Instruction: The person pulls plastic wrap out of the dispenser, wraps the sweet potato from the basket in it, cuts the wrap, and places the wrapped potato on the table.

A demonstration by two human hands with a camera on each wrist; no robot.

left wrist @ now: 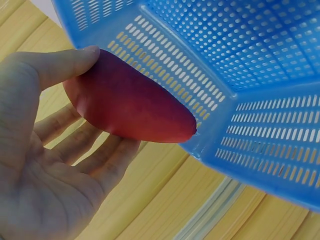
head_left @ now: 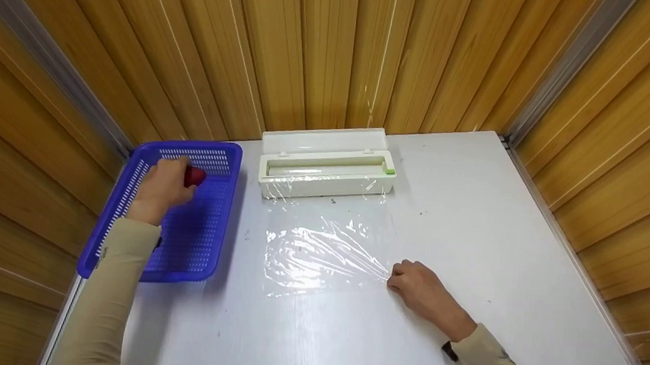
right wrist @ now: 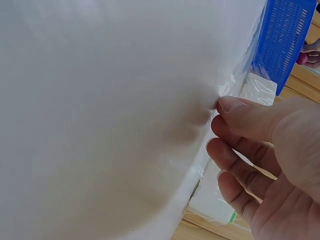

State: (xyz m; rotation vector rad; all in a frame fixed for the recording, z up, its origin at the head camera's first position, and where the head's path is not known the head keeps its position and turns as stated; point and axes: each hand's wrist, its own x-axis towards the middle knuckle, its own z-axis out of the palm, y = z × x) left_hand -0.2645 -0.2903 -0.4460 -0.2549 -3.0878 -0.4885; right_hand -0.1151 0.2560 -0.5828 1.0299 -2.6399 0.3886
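Left grip (head_left: 159, 188) pinches red oblong object (head_left: 194, 177), frame left | right grip (head_left: 428, 296) pinches clear film (head_left: 312, 249), lower right | film lies lower-right of object

You face ribbed, wood-grain walls (head_left: 327, 53) with grey corner strips (head_left: 570, 69) around a white tabletop (head_left: 481, 214).

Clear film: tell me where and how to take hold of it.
Pinch the clear film by its near left corner, probably best from the near side: that corner is free, while the far end lies over the white box and the right hand pinches the near right corner.
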